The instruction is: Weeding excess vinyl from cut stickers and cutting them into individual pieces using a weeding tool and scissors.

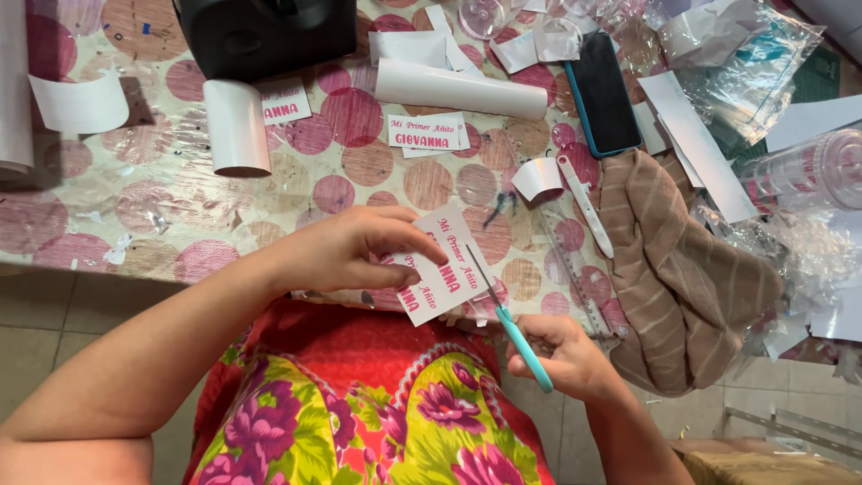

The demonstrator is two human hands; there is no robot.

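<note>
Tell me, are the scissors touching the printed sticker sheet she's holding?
Touching. The head view shows the scissors blade lying across the sticker sheet edge, which the left hand pinches.

White sticker sheet (442,265), rectangular, pink lettering in repeated rows, tilted diagonally, held off desk edge above lap. Left side pinched under thumb and fingers; lower right corner free. Scissors (507,319): slim metal blades, teal handle, pointing up-left. Blades slightly parted, tips against right edge of sheet, about mid-height. Handle end low, toward lap, blades rising to sheet.
</note>
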